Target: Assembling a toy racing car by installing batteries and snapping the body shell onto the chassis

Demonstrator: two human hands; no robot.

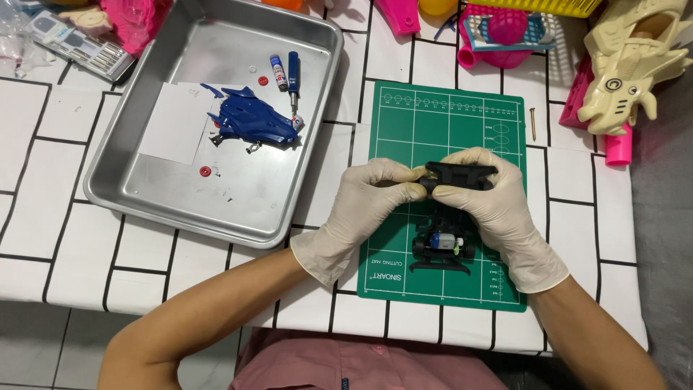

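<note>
Black plastic toy-car chassis (pixel 446 238) sits on the green rectangular cutting mat (pixel 404 130), front end raised into both hands, rear wheels and small silver motor down near the mat's near edge. The black bumper end of the chassis shows between the two hands, above mat centre.

Left hand (pixel 368 198) in a cream latex glove: fingers curled together, thumb and fingertips pinched on the bumper's left end. Right hand (pixel 484 198), same glove: fingers wrapped over the bumper's right side and clamped on it, palm covering the chassis mid-section (contact under the palm is hidden). Both wrists angle in from the near mat corners, forearms bare, elbows out past the table edge.

Room around: the far half of the mat is bare; its near strip behind the chassis is narrow. Right of the mat, a small brass-coloured screw (pixel 533 123) lies just off the far edge, apart from it.

Left of the mat, a shallow rectangular steel tray (pixel 180 209) overlaps the mat's left edge at its near corner, close to the left wrist. In the tray: blue plastic car body shell (pixel 253 124), white paper sheet (pixel 173 123), blue-handled screwdriver (pixel 294 78), small battery (pixel 279 72), red washers.

Beyond the mat: pink plastic toy parts (pixel 505 32) and a cream plastic toy gun (pixel 635 65), well apart from the hands. White tablecloth with black grid lines (pixel 65 238) underneath everything.
</note>
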